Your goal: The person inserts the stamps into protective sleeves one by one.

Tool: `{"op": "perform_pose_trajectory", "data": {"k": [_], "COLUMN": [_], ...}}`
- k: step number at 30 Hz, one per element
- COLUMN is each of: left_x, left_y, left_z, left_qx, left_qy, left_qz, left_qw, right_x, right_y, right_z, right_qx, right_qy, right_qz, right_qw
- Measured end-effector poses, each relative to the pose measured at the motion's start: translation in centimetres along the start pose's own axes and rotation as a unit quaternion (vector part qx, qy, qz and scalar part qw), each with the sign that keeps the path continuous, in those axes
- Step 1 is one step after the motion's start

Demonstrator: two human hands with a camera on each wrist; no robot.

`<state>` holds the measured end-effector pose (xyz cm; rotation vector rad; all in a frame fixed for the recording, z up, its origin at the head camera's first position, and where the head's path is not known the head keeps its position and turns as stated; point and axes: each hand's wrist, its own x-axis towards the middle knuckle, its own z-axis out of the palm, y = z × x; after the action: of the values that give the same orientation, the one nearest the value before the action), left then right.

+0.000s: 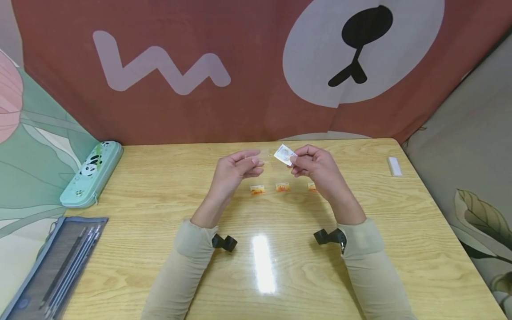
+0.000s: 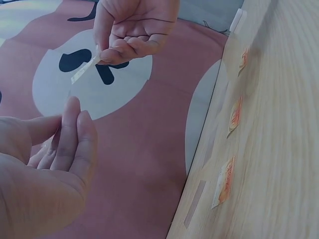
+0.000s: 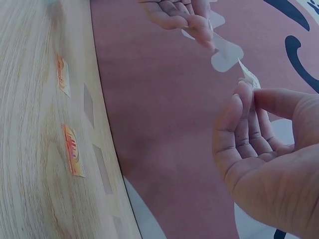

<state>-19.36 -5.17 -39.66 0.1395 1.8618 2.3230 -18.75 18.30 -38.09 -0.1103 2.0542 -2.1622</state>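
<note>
My right hand [image 1: 316, 165] pinches a small pale stamp [image 1: 284, 154] between thumb and fingertips, raised above the table. The stamp shows a faint printed picture in the head view and appears nearly edge-on in the left wrist view. Facing it, my left hand [image 1: 240, 166] holds a thin clear plastic sleeve [image 1: 264, 154] at its fingertips, its far edge close to the stamp. Three small orange-and-yellow stamps lie in a row on the table below: a left one [image 1: 257, 190], a middle one [image 1: 282, 187] and a right one [image 1: 311, 187], partly covered by my right hand.
Flat translucent strips [image 2: 194, 204] lie behind the orange stamps. A white eraser-like block [image 1: 394, 166] is at the far right. To the left are a mint panda pencil case [image 1: 93, 173] and a mesh pouch [image 1: 30, 284] with pencils. A printed curtain [image 1: 256, 111] hangs behind the table.
</note>
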Motion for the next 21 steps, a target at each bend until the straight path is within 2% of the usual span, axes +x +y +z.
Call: {"op": "perform_pose_trajectory", "data": {"k": [8, 21], "left_x": [-0.01, -0.08], "left_y": [0.1, -0.08], "left_z": [0.12, 0.19], "left_qx": [-0.01, 0.011], "left_qy": [0.01, 0.016], "left_qz": [-0.014, -0.009], "left_qw": [0.9998, 0.9998], "right_x": [0.14, 0.17], "right_y": [0.2, 0.26], "right_z": [-0.04, 0.19], "right_qx": [-0.021, 0.007], "right_qy": [0.002, 0.017], "right_qz": [0.002, -0.012], "right_qw": [0.9998, 0.9998]}}
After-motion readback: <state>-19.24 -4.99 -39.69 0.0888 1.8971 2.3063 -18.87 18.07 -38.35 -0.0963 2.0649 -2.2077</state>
